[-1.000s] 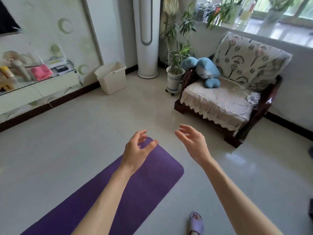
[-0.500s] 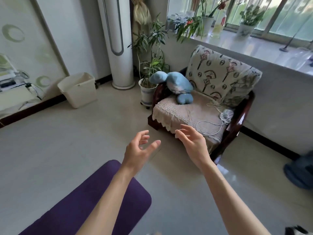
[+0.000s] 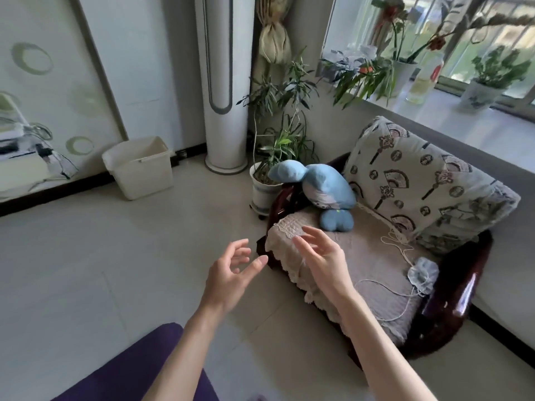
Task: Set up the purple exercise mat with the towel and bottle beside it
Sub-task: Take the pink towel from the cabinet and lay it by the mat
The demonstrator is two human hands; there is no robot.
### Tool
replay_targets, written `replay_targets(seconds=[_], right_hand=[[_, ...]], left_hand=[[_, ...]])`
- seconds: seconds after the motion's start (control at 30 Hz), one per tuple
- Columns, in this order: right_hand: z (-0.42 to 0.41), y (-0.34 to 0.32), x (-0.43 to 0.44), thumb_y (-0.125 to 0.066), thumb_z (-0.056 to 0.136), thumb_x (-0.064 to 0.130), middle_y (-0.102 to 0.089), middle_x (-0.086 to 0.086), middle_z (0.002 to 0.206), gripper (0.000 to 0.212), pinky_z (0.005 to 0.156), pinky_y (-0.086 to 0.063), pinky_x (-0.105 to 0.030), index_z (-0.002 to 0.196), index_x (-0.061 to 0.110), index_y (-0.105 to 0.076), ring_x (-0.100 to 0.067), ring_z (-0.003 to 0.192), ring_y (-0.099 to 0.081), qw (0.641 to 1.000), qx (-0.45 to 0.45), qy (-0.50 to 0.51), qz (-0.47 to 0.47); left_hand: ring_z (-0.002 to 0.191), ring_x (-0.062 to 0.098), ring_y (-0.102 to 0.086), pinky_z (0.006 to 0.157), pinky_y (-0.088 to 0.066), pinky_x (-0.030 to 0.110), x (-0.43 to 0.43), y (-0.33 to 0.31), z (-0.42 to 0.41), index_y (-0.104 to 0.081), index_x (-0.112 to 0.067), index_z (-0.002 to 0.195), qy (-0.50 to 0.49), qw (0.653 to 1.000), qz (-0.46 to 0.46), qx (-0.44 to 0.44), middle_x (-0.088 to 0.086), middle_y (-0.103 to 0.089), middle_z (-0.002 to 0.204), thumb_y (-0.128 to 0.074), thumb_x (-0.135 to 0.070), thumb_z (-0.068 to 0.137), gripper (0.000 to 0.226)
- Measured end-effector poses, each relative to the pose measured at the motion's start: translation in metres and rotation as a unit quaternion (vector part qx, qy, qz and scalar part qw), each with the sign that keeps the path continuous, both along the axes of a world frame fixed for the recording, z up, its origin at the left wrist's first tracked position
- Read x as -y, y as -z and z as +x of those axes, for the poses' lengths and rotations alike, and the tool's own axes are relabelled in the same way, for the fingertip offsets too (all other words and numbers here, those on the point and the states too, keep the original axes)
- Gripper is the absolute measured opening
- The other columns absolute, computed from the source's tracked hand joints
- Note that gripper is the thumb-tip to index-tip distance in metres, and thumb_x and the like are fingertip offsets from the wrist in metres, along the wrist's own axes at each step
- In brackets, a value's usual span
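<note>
Low at the frame's bottom edge: purple exercise mat [image 3: 121, 374], one rounded end visible, lying flat on the pale tiled floor [image 3: 86, 256], partly covered by the left forearm.
Left hand [image 3: 231, 273]: empty, raised over the floor, fingers spread and loosely curled.
Right hand [image 3: 324, 261]: empty, fingers extended and apart, seen against the armchair's front edge.
Armchair [image 3: 451, 311]: dark wood frame, lace-edged seat cover, patterned back cushion [image 3: 419, 183].
On the seat: blue plush toy [image 3: 324, 189]; white cord with small pouch [image 3: 422, 273].
Beside the chair: potted plant [image 3: 266, 192], white tower air conditioner [image 3: 223, 82], white bin [image 3: 139, 166].
Windowsill: potted plants, clear bottle [image 3: 425, 79].
</note>
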State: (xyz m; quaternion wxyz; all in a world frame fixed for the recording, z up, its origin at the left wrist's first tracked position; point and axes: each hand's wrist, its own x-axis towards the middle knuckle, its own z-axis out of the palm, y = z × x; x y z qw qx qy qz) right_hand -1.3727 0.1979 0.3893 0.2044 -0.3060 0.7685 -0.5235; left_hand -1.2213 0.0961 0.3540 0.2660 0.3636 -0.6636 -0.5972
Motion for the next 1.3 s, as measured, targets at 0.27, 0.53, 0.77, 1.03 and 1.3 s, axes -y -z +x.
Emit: replay_targets(seconds=[0.27,0.53,0.77,1.03,1.3], right_hand=[[-0.067,-0.003,0.168,-0.067,0.087,0.030,-0.071,0.001,0.099,0.034,0.083,-0.050,-0.020,0.120,0.019,-0.063,-0.006,0.086,-0.065,0.996,0.013,-0.092,0.008],[-0.089,0.011,0.387,-0.067,0.088,0.029,-0.070,0.003,0.098,0.035,0.068,-0.042,0.000,0.120,0.017,-0.062,0.000,0.085,-0.064,0.970,0.021,-0.243,0.010],[-0.070,0.005,0.581,-0.064,0.089,0.035,-0.070,0.003,0.102,0.039,0.066,-0.043,-0.001,0.124,0.019,-0.060,-0.006,0.090,-0.066,0.930,0.032,-0.366,0.031],[0.030,0.006,0.745,-0.062,0.090,0.037,-0.070,0.000,0.107,0.039,0.073,-0.044,-0.010,0.125,0.020,-0.059,-0.013,0.097,-0.066,0.869,0.032,-0.493,0.033],[0.165,0.028,0.900,-0.064,0.089,0.038,-0.070,0.001,0.100,0.039,0.077,-0.045,-0.018,0.123,0.020,-0.060,-0.011,0.091,-0.066,0.839,0.039,-0.542,0.043]], left_hand=[[0.098,-0.001,-0.060,0.083,-0.044,0.016,0.134,-0.004,-0.044,-0.053,-0.044,0.103,-0.116,0.993,0.002,0.004,-0.013,-0.063,0.106,-0.065,-0.067,0.050,0.059],[0.100,0.004,-0.061,0.083,-0.046,0.018,0.304,0.006,-0.053,-0.054,-0.043,0.101,-0.256,0.967,-0.014,-0.003,-0.012,-0.063,0.108,-0.068,-0.066,0.049,0.059],[0.102,0.010,-0.063,0.076,-0.044,0.011,0.445,-0.009,-0.023,-0.056,-0.030,0.111,-0.389,0.921,-0.009,0.021,-0.003,-0.064,0.111,-0.076,-0.056,0.058,0.062],[0.100,0.009,-0.063,0.072,-0.045,0.008,0.555,-0.013,0.054,-0.056,-0.027,0.112,-0.517,0.856,-0.006,0.015,-0.008,-0.063,0.106,-0.072,-0.047,0.062,0.056],[0.098,0.006,-0.063,0.070,-0.044,0.006,0.688,0.007,0.176,-0.057,-0.027,0.109,-0.565,0.824,0.008,0.032,-0.005,-0.065,0.106,-0.072,-0.045,0.063,0.051]])
